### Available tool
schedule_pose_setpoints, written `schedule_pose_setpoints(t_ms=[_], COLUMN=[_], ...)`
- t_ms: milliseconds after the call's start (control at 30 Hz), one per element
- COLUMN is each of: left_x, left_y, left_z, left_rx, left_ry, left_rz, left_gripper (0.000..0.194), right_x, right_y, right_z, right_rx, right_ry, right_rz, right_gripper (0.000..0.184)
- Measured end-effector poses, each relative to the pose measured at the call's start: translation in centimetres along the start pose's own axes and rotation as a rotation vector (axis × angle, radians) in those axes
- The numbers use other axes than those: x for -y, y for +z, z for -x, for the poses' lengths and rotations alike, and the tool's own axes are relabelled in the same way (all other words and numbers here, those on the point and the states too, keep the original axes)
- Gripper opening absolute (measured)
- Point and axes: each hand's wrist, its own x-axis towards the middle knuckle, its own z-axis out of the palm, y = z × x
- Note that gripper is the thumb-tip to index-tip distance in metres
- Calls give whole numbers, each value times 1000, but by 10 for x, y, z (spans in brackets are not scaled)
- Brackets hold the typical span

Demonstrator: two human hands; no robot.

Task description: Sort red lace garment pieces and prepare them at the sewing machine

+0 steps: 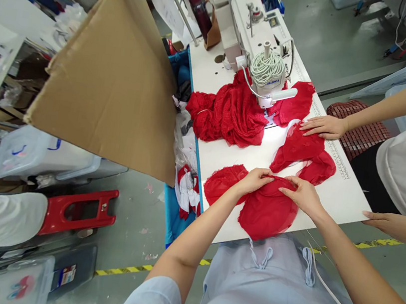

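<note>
A red fabric piece (268,214), thin and rounded, lies over the near edge of the white sewing table (232,158). My left hand (257,181) pinches its upper edge, fingers closed. A short way to the right, my right hand (303,193) grips the same edge between thumb and fingers. Beside my left hand is a lacy red part (223,180), which may be joined to the piece I hold. Further up the table, red cup-shaped pieces (300,145) lie under a co-worker's hand (325,126).
A white sewing machine (270,76) stands at the back, with a heap of red lace (231,110) by its needle. A large cardboard sheet (117,84) rises at the left. The co-worker's other hand (385,224) touches the table's right corner. A red stool (81,210) is on the floor.
</note>
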Motion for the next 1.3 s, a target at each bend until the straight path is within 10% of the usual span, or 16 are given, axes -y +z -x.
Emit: schedule_pose_setpoints(t_ms=[1300], left_x=[0], left_y=[6], left_z=[-4], left_rx=[-22], left_ry=[-126], left_rz=[175], left_gripper=[31], right_x=[14], right_y=[5], right_z=[-12], right_rx=[1], right_ry=[-45], right_rz=[-72], right_gripper=[15])
